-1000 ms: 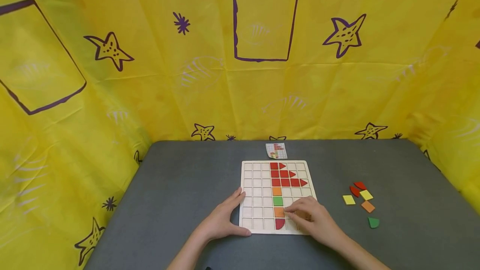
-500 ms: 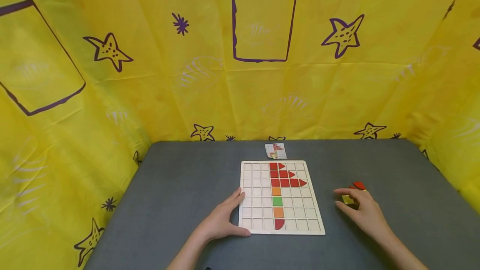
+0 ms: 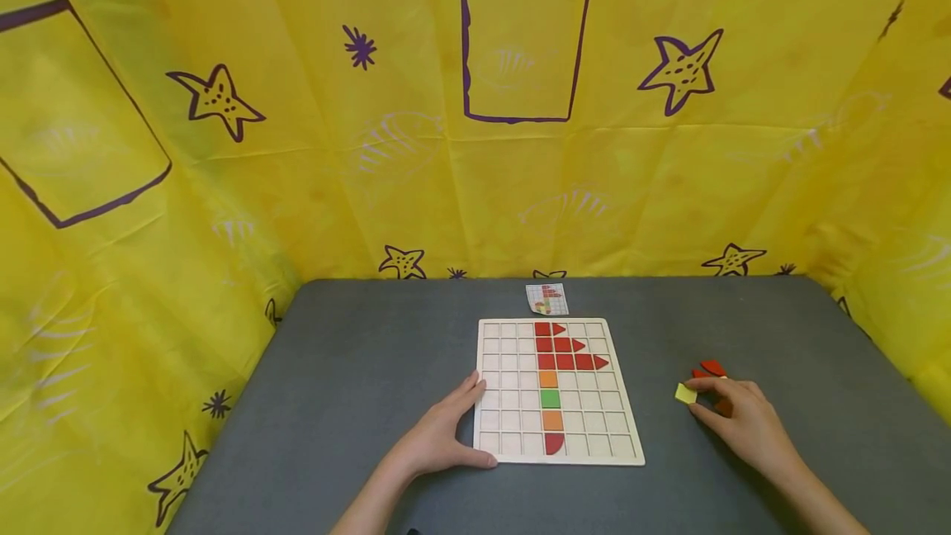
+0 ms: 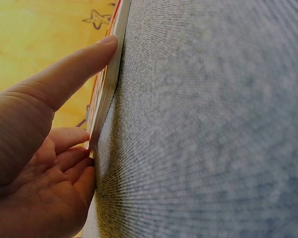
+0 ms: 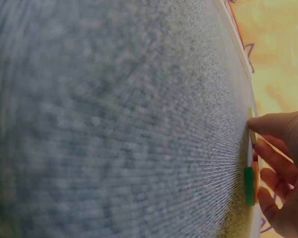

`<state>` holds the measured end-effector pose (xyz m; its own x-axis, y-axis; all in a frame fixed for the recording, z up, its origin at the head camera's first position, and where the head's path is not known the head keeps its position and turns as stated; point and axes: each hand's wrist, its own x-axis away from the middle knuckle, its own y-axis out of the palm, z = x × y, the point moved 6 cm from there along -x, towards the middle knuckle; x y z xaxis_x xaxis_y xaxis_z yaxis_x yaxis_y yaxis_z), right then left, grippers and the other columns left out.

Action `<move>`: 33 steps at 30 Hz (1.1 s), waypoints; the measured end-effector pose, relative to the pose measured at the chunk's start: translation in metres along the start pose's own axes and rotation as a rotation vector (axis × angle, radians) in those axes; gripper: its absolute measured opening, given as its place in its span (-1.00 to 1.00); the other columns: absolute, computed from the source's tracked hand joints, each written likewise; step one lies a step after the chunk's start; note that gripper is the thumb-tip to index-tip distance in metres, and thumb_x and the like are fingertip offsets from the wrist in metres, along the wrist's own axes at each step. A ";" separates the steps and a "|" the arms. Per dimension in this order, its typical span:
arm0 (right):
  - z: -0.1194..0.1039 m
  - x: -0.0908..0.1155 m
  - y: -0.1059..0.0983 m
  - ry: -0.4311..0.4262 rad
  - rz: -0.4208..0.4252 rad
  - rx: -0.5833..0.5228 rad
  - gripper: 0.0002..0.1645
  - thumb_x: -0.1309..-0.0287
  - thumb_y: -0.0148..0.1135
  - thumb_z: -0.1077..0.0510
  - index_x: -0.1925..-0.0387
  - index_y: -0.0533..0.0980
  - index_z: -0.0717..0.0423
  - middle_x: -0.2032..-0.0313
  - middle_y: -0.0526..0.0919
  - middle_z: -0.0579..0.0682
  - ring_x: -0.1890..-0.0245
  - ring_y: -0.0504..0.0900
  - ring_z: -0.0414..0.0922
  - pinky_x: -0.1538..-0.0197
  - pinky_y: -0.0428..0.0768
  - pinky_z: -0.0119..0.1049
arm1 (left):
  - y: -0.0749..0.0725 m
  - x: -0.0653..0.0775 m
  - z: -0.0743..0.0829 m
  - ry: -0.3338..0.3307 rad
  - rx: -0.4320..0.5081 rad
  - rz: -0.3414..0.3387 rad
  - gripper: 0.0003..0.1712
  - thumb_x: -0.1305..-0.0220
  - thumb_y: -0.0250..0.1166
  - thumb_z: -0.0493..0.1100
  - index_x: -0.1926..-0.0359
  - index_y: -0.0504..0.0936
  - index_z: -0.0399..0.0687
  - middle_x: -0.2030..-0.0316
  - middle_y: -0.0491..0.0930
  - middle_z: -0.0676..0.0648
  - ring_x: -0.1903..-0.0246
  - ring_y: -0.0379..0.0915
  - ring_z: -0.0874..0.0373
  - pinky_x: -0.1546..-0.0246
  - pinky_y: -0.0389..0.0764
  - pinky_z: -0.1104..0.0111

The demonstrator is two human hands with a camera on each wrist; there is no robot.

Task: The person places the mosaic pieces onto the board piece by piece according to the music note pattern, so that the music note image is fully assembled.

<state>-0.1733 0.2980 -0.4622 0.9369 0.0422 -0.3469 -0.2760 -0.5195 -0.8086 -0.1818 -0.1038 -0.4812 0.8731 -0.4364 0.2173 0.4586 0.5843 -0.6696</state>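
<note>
A right hand [image 3: 749, 426] pinches a yellow tile [image 3: 684, 394] while the left hand [image 3: 440, 436], fingers spread wide, touches a gridded board [image 3: 570, 400].

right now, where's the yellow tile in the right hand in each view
Head: the yellow tile is lower right, pinched by the right hand.
Left wrist: not in it.
Right wrist: right side, near mid-height, a thin strip in that hand.
Shared landmark: yellow curtain, in all three.

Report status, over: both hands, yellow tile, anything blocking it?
Left hand touches board, left edge. Right hand pinches yellow tile. No obstacle seen between tile and board.
</note>
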 end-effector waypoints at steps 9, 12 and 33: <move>-0.004 0.000 0.003 0.060 0.012 -0.021 -0.69 0.17 0.53 0.03 0.29 0.66 -0.15 0.44 0.59 -0.16 0.42 0.33 -0.31 0.41 0.28 -0.36 | 0.000 0.000 0.000 -0.012 0.006 -0.005 0.25 0.22 0.54 0.21 -0.46 0.09 0.03 -0.49 -0.06 0.01 -0.44 -0.06 -0.01 -0.28 0.17 -0.10; -0.012 0.000 0.006 0.073 0.006 -0.075 -0.69 0.15 0.52 0.00 0.27 0.65 -0.18 0.41 0.60 -0.16 0.44 0.35 -0.35 0.40 0.30 -0.43 | 0.000 0.000 0.000 -0.010 0.005 -0.002 0.25 0.23 0.54 0.21 -0.46 0.10 0.02 -0.49 -0.06 0.01 -0.44 -0.06 -0.01 -0.28 0.17 -0.09; -0.131 -0.009 0.079 -0.146 -0.185 -0.387 -0.72 0.17 0.53 0.06 0.38 0.63 -0.35 0.34 0.58 -0.41 0.25 0.45 -0.32 0.19 0.45 -0.41 | -0.001 0.001 0.002 0.002 0.004 0.001 0.24 0.22 0.54 0.20 -0.45 0.11 0.01 -0.49 -0.04 -0.01 -0.44 -0.04 -0.03 -0.27 0.18 -0.11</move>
<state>-0.1751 0.1449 -0.4605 0.9154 0.2700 -0.2987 0.0199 -0.7713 -0.6361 -0.1811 -0.1035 -0.4795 0.8733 -0.4370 0.2154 0.4584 0.5871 -0.6672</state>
